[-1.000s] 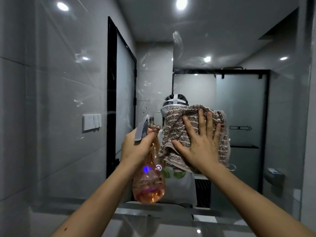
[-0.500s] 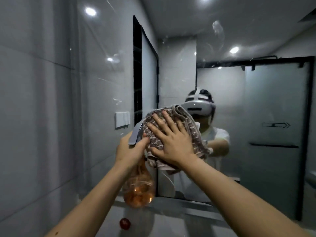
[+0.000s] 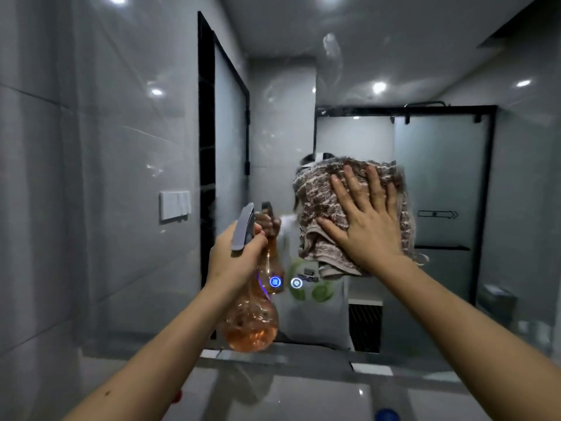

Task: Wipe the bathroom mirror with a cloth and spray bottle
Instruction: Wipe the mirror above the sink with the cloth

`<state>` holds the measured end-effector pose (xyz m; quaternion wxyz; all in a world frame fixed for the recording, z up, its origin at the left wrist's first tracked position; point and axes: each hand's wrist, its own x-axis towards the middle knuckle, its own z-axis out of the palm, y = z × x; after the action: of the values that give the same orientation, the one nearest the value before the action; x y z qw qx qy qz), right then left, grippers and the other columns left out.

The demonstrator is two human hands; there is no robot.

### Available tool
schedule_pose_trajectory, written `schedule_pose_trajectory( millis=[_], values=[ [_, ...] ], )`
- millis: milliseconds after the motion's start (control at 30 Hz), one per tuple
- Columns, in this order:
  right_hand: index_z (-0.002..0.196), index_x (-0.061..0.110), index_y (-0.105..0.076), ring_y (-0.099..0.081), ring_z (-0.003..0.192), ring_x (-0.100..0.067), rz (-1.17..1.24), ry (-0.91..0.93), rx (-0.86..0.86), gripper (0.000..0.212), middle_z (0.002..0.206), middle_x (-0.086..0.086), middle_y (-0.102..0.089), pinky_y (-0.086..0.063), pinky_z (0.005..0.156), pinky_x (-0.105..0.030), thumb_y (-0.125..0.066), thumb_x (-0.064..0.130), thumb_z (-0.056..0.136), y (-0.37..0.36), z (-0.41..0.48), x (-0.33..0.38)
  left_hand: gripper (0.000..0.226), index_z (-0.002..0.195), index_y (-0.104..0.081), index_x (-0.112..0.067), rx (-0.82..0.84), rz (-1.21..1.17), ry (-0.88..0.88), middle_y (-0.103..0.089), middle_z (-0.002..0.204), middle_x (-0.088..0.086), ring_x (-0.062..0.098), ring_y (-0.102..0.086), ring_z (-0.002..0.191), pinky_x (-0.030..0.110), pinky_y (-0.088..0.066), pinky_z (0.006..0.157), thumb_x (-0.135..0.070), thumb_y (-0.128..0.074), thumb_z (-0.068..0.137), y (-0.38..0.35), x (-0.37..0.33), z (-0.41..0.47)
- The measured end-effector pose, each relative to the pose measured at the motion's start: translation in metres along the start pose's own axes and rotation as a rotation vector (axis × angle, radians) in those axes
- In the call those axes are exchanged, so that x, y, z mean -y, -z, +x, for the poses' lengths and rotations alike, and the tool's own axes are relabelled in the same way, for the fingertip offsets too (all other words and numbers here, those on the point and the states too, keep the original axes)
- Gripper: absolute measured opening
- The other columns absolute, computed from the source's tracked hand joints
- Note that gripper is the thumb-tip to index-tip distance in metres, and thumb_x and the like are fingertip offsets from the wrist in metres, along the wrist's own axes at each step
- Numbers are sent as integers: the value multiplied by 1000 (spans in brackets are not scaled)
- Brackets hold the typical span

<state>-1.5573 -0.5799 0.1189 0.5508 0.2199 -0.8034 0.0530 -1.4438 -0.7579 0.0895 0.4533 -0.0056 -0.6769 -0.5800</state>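
Mid-wipe at frame center, the right hand [image 3: 368, 226] is pressing a brown cloth [image 3: 321, 208] flat-palmed against the smeared mirror [image 3: 379, 56], the left hand [image 3: 235, 258] gripping the spray bottle [image 3: 252, 317].

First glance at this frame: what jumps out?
The right hand pressed flat on a brown patterned cloth against the mirror, right of centre. Left of it, the left hand grips an orange spray bottle by its neck, grey trigger head up. Two glowing blue touch icons sit in the glass just below the cloth, and smears show high on the mirror.
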Motion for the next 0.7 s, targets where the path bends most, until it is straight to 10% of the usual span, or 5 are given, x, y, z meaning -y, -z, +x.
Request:
schedule_pose_trajectory(
  millis=[500, 700],
  values=[
    [132, 46, 22, 45, 123, -25, 59, -179, 123, 80, 138, 16, 42, 32, 93, -54, -6, 82, 67, 8, -26, -53, 35, 56, -68, -31, 5, -107, 122, -64, 53, -12, 17, -58, 71, 36, -46, 72, -4, -61, 77, -46, 13, -33],
    [134, 45, 18, 40, 125, -24, 40, -66, 137, 80, 137, 15, 44, 35, 90, -54, -15, 82, 71, -4, -34, -7, 12, 63, -66, -33, 4, -17, 100, -64, 59, -13, 19, -59, 77, 41, -50, 79, -22, -60, 65, -10, 38, -34]
  ],
)
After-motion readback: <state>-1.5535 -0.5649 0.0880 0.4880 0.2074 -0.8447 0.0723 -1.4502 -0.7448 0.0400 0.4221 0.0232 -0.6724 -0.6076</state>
